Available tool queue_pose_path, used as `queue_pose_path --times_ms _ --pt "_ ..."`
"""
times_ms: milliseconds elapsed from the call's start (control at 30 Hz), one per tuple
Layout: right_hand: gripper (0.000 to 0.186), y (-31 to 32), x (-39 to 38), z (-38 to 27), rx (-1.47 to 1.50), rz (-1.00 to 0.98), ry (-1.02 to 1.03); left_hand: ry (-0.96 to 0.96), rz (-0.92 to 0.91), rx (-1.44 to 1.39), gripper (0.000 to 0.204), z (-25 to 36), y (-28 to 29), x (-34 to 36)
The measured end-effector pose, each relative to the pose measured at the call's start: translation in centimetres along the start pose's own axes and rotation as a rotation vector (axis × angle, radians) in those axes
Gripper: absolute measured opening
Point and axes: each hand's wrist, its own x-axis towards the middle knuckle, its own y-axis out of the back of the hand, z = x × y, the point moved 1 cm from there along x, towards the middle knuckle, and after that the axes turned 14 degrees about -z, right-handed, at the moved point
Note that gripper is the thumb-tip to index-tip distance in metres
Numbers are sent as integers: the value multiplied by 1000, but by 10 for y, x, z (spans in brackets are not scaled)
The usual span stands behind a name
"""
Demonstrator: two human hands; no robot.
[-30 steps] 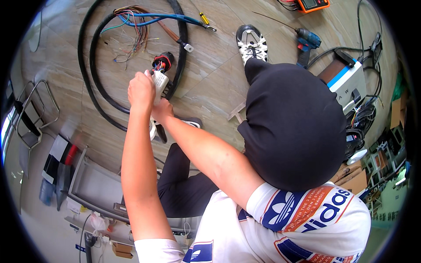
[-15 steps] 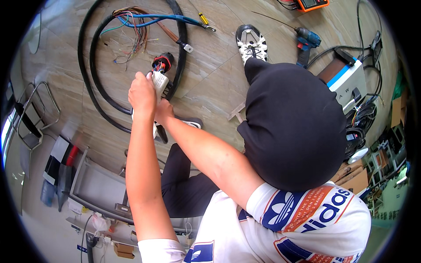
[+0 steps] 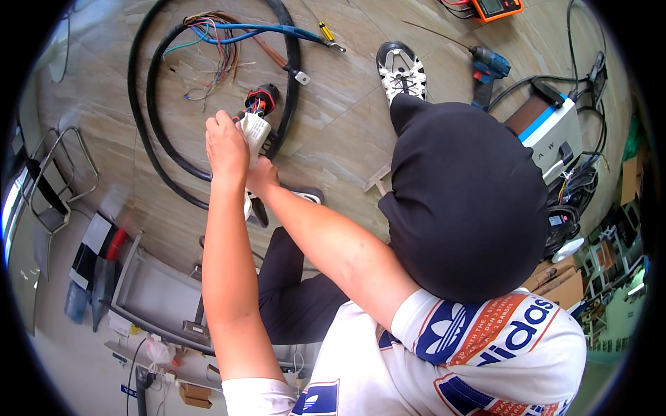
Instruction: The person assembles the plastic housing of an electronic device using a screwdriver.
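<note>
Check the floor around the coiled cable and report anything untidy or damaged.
Nothing looks plainly damaged. Untidy, though: the thin coloured wires splay loosely inside the loop of black cable, their ends pointing various ways. The drill also sits on the floor with its long bit sticking out, possibly a trip hazard.

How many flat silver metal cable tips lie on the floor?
2 visible: upper flat silver metal tip, on the blue cable; lower flat silver metal tip, on the brown cable; others may be hidden.
</note>
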Motion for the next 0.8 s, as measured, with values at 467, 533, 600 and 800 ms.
queue_pose_path --times_ms 467,533,600,800 --pt "73 0 -2 -1 25 -34 4 84 -215 -102 22 5 9 3" --pt "72 -2 0 0 -7 23 -33 35 -141 -35 20 5 5 2" --pt "71 -2 4 2 -7 6 -45 -26 -55 23 18 7 5 -3" --pt "69 2 2 -2 -2 -62 -17 333 -386 -33 26 19 25 1"
